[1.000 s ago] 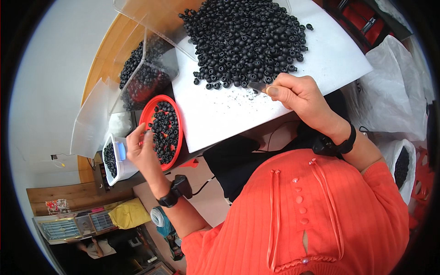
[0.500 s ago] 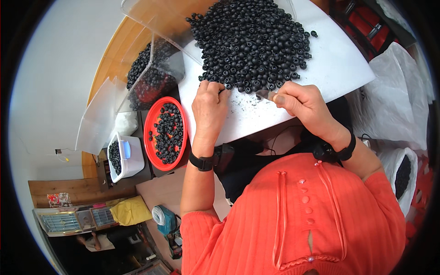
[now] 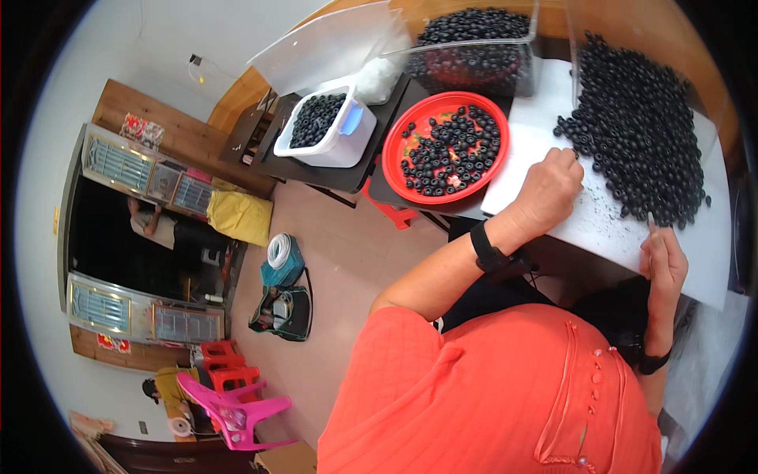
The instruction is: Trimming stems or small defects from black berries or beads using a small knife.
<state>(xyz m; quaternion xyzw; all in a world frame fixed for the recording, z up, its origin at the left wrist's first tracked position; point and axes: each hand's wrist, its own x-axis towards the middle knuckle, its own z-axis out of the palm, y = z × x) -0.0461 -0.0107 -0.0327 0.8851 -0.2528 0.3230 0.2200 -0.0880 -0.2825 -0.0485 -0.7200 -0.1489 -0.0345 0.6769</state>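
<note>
Upper right, black beads [image 3: 643, 134] are heaped — a small blade [image 3: 651, 222] is pinched by the right hand [image 3: 665, 261]; the left hand [image 3: 555, 189] is bunched, contents can't be told — beads could be scattered by a slip.

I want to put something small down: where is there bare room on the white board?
The white board is bare between the red tray and the dark pile, beyond the left hand. Another patch lies right of the right hand, bordered by the pile and the board's edge. It is crowded under the pile; crumbs lie between the hands.
</note>
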